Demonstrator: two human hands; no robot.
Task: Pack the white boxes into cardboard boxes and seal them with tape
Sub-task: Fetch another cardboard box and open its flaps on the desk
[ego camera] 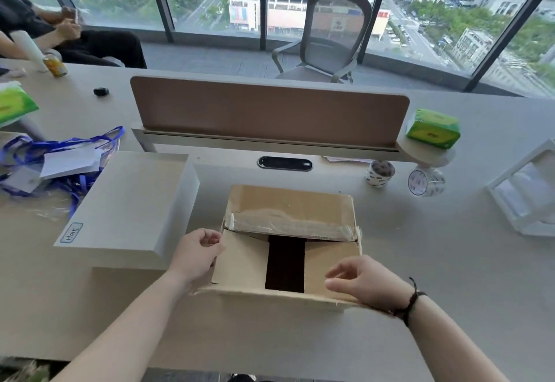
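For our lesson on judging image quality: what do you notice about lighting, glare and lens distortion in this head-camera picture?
Head view: soft daylight from the windows, with only faint shadows. Glare shines on the clear tape across the brown cardboard box. Wide-angle distortion bends the pale grey table edge and tilts the window frames. The right hand looks slightly blurred.

The plain brown cardboard box (289, 231) under my fingers (207, 239) shows a black gap between its flaps and a glossy clear tape strip. The flat white box (132, 201) at the pale grey worktop's (420, 261) left edge carries a blue-outlined label. Near the far edge sit white tape rolls with dark print (380, 174) and a green-and-yellow tissue pack (432, 128).
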